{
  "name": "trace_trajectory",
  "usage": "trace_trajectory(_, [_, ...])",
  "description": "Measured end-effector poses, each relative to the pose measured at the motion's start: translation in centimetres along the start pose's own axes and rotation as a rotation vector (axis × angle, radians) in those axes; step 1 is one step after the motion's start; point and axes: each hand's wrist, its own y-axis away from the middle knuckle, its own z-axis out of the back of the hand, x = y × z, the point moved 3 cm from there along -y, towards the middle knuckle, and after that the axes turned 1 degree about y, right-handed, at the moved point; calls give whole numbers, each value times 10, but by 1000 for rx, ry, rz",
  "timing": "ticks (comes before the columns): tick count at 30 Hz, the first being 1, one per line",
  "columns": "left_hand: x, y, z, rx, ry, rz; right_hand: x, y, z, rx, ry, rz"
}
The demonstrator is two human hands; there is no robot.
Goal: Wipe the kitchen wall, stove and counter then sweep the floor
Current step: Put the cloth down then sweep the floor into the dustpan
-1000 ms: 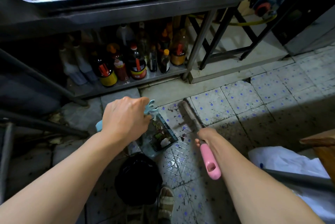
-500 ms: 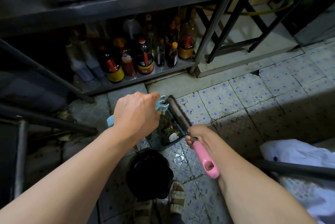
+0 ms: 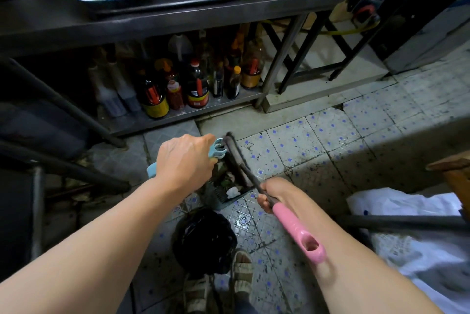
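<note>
My left hand [image 3: 185, 161] grips the light blue handle of a dustpan [image 3: 230, 186] that rests on the tiled floor [image 3: 305, 140]; bits of rubbish lie in the pan. My right hand [image 3: 276, 193] grips a broom [image 3: 236, 156] by its dark shaft just above the pink handle end. The broom's dark head lies along the pan's right edge, by the blue clip on the handle.
A black bin bag [image 3: 203, 240] sits on the floor below the dustpan, beside my sandalled feet [image 3: 241, 270]. A steel counter [image 3: 178, 6] with a low shelf of sauce bottles [image 3: 195, 84] stands ahead. White plastic sheeting [image 3: 412, 242] and a dark pole lie at the right.
The broom head has swept left from the open tiles up against the dustpan's right edge. My left hand has kept hold of the dustpan handle.
</note>
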Motion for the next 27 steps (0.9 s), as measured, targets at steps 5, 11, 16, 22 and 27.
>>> trace_trajectory(5, [6, 5, 12, -33, -46, -13, -6, -10, 19, -82, -62, 20])
trace_trajectory(11, [9, 4, 8, -5, -96, -16, -25, -39, 32, -173, -155, 3])
trace_trajectory(16, [16, 4, 7, -12, -116, 11, -34, -61, 22, -186, -198, -21])
trace_trajectory(22, [16, 5, 3, -9, -126, 15, -33, -77, -15, -121, -341, -25])
trace_trajectory(27, [24, 9, 5, -7, -117, 41, -24, -84, -23, -83, -323, -32])
